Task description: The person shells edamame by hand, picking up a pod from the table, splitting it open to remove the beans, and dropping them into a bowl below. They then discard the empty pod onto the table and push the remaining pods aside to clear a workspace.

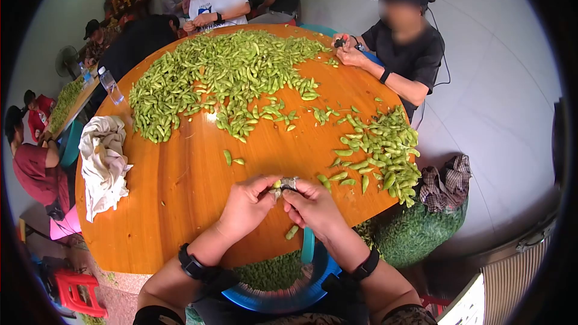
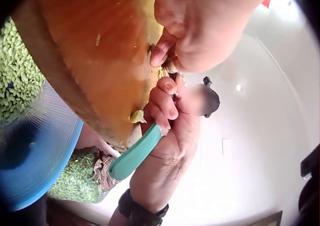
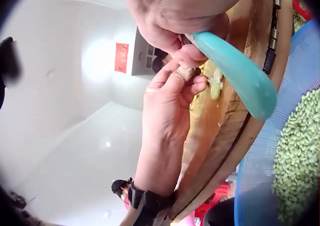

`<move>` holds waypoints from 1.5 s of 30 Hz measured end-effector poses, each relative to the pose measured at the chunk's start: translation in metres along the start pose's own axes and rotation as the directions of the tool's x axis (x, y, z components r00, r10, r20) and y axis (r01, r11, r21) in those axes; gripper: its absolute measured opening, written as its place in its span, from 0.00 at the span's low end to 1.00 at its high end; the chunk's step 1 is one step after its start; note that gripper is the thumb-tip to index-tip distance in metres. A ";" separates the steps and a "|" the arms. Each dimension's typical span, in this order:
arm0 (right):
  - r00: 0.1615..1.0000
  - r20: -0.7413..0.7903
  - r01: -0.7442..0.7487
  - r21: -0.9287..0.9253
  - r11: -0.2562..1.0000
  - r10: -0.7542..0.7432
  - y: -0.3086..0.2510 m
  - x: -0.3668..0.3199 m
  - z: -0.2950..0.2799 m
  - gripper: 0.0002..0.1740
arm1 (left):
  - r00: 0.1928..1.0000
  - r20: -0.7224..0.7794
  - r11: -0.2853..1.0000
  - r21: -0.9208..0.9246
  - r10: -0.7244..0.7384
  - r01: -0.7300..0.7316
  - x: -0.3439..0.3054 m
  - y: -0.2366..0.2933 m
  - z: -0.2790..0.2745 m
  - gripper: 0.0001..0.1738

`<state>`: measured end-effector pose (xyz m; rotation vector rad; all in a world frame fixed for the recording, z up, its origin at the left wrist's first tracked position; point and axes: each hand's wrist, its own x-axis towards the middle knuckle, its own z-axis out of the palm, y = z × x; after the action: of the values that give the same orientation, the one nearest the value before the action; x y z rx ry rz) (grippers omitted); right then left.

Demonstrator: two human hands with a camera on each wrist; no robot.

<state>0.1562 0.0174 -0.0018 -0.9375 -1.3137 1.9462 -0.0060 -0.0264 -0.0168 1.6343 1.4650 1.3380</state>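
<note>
In the head view my left hand (image 1: 245,207) pinches a small yellow-green soybean pod (image 1: 277,185) at the table's near side, mostly hidden by fingertips. My right hand (image 1: 318,207) meets it there, its fingers curled around a tool with a teal handle (image 2: 135,153); the tool's working end is hidden in the grip. Pale wrapping (image 1: 289,183) covers some fingertips. In the right wrist view the handle (image 3: 240,73) points out from the right palm toward the basket. A loose pod (image 1: 292,232) lies near the table edge beneath the hands.
Below the table edge, a blue basket (image 1: 330,268) contains shelled green beans (image 3: 302,161). Pods heap on the table (image 1: 180,198) at the far side (image 1: 229,66) and right (image 1: 385,150). A cloth (image 1: 103,162) and bottle (image 1: 110,86) stand left; a full sack (image 1: 421,235) stands right. Several people sit around.
</note>
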 end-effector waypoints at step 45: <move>1.000 0.025 0.012 -0.295 0.955 -0.005 -0.017 -0.004 0.013 0.06 | 0.996 0.020 0.956 0.279 0.089 -0.091 -0.001 0.006 -0.008 0.26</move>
<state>0.1497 0.0134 0.0184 -1.0489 -1.6518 1.7887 -0.0110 -0.0304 -0.0084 1.9014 1.6542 1.2125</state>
